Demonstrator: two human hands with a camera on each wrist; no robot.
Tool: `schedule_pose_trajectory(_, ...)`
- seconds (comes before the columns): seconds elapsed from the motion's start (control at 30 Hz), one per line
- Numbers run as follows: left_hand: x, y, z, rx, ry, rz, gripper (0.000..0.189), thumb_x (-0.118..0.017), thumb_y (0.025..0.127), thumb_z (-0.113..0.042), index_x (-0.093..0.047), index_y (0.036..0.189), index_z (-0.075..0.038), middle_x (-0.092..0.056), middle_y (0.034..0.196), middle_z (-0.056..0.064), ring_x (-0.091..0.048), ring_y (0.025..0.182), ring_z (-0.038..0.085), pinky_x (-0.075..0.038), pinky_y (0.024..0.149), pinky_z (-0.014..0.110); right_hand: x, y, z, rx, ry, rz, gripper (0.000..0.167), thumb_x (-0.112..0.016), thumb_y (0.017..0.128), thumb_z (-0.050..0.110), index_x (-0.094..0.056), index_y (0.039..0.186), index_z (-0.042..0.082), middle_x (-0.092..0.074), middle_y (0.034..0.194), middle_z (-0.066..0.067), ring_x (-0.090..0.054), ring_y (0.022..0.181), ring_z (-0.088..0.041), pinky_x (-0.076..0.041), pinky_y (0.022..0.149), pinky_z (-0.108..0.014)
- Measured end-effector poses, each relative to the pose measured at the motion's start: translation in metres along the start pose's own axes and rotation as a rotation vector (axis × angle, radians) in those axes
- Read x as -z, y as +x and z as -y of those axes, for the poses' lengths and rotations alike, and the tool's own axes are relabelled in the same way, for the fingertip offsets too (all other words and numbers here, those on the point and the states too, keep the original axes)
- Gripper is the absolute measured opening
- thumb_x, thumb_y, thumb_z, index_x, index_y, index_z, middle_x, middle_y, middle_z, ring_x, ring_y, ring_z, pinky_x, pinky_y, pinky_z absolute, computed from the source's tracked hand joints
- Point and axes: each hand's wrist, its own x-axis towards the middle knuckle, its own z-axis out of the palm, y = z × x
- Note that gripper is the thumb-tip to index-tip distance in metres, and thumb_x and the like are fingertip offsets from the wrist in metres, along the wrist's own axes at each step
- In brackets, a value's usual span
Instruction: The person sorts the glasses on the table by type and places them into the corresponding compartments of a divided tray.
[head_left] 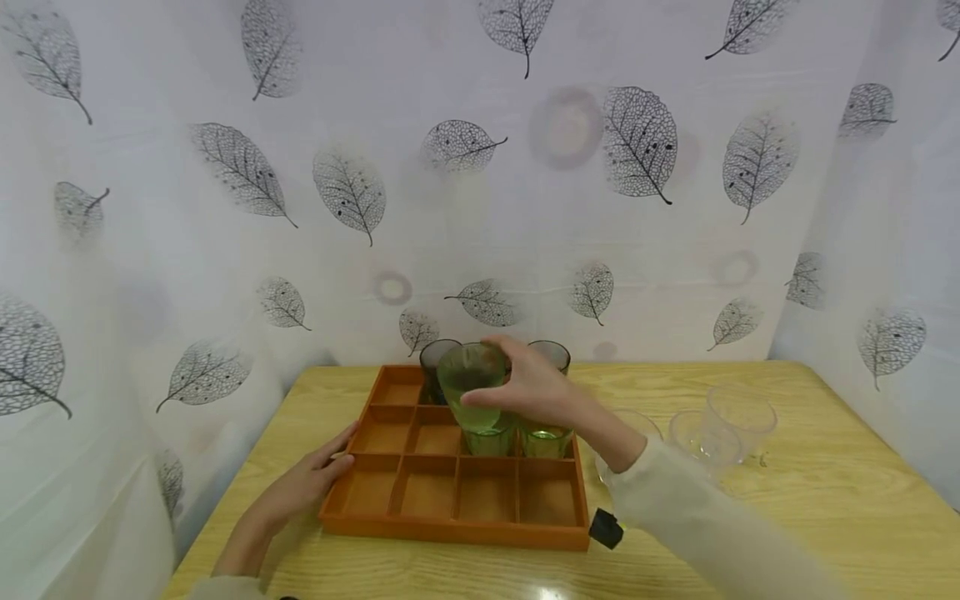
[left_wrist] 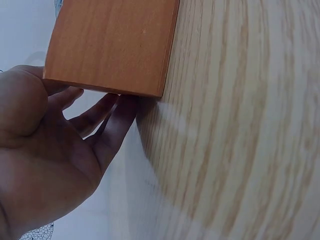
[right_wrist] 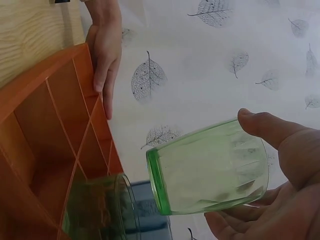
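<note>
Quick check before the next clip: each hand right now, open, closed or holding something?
Left hand: open, touching the side of the orange tray.
Right hand: closed, holding a green glass.

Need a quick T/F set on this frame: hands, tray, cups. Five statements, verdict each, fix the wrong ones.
1. The right hand holds a green cup. True.
2. The left hand is well away from the tray. False: it touches the tray's left side.
3. Other green cups sit in the tray. True.
4. The tray is blue. False: it is orange.
5. Clear cups are on the table, to the right of the tray in the head view. True.
</note>
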Motion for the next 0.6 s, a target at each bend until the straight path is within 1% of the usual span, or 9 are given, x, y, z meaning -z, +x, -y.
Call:
schedule_pose_trajectory(0.13,0.000,0.000,0.000,0.004,-0.002,-0.002,0.068,-0.044,0.112,-0.040,-0.012,0.168,-0.018,-0.007,0.170,0.022,-0.009,0.154,0.046,-0.024,0.118,0.064,-0.013,0.007,0.003,0.003,0.037,0.015,0.094,-0.085,0.084,0.047,-0.040,0.159,0.011,-0.045,0.158,-0.009,-0.044,0.143,-0.031,-0.043,0.111,-0.054)
schedule_pose_trajectory(0.23,0.000,0.000,-0.001,0.004,-0.011,0.005,0.069,-0.044,0.112,-0.041,-0.011,0.168,-0.018,-0.006,0.170,0.022,-0.009,0.154,0.046,-0.025,0.118,0.064,-0.021,0.012,0.003,0.012,0.056,0.026,0.094,-0.084,0.085,0.046,-0.038,0.160,0.011,-0.043,0.159,-0.009,-0.044,0.144,-0.031,-0.043,0.111,-0.054)
schedule_pose_trajectory(0.5,-0.001,0.000,-0.002,0.005,-0.018,0.005,0.067,-0.043,0.113,-0.039,-0.011,0.168,-0.018,-0.006,0.170,0.023,-0.010,0.153,0.047,-0.026,0.118,0.064,-0.039,0.028,0.000,0.047,0.065,0.045,0.091,-0.083,0.088,0.041,-0.037,0.160,0.009,-0.040,0.161,-0.013,-0.042,0.145,-0.032,-0.042,0.112,-0.054)
schedule_pose_trajectory(0.6,-0.001,-0.001,-0.002,0.006,-0.014,-0.005,0.066,-0.043,0.113,-0.037,-0.012,0.168,-0.017,-0.007,0.170,0.023,-0.010,0.153,0.047,-0.025,0.118,0.064,-0.046,0.034,-0.002,0.050,0.069,0.054,0.091,-0.082,0.089,0.042,-0.036,0.161,0.009,-0.040,0.161,-0.014,-0.043,0.144,-0.033,-0.043,0.111,-0.054)
